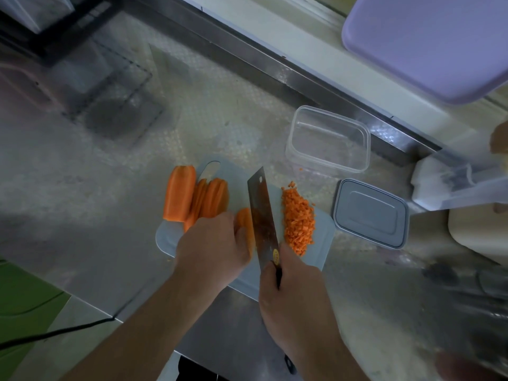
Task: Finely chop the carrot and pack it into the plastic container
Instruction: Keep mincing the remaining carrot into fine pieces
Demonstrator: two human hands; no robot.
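**Carrot on board, cleaver set against held piece**

Carrot piece [245, 224] lies on pale cutting board [319, 243], mid-board. Left hand [211, 248] rests over it, fingers curled down onto the piece, pinning it. Cleaver [262, 215] blade stands edge-down just beside those fingers; right hand [291, 295] wrapped closed around its handle. Chopped carrot pile [298, 221] on board, right of blade. Larger carrot sections [192, 199] at board's left end, some slit lengthwise. Clear plastic container [328, 138] open on steel counter [82, 215] beyond the board; grey lid [369, 213] beside the board's right edge. Lilac tray [428, 42] top right.
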